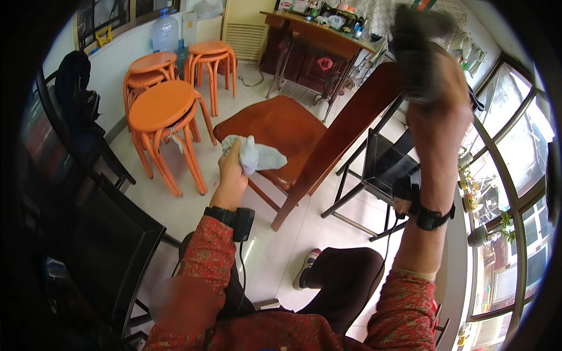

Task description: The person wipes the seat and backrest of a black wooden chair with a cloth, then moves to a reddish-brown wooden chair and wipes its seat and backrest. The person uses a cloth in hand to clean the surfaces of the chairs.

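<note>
My left hand is closed around a bunched pale grey-green cloth, which looks like a sock or glove. The cloth is over the seat of a reddish-brown wooden chair in front of me. My right hand is raised at the upper right, beyond the chair's tall back. It is blurred, and a dark, blurred object covers its fingers; what that object is cannot be told. Both wrists wear black straps with small devices and cables.
Orange round stools stand stacked at the upper left. A black chair is close on my left, and another black chair stands behind the wooden one. A wooden table with a sewing machine is at the back. Windows line the right.
</note>
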The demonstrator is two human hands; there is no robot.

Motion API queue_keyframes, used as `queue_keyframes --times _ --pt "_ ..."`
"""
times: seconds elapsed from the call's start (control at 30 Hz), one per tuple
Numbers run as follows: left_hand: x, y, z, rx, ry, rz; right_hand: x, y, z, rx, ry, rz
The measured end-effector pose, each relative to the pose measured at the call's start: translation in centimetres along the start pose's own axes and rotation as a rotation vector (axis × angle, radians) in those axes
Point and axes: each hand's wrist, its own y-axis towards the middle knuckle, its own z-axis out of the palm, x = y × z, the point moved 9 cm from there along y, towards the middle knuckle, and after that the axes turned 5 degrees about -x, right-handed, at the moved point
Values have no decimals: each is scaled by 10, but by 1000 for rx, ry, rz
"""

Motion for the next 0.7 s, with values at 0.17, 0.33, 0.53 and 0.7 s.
queue_keyframes --times 0.17,0.33,0.53,0.7 --pt "-7 -10 -1 -59 -24 -30 64 -58 69 269 -342 -413" --pt "-16 -9 -4 -44 -29 -15 110 -219 137 624 -234 -505" --pt "-23 -9 -7 -47 -30 26 145 -351 167 950 -20 -566" --pt "-15 -1 -13 -115 -47 12 106 -212 107 584 58 -575"
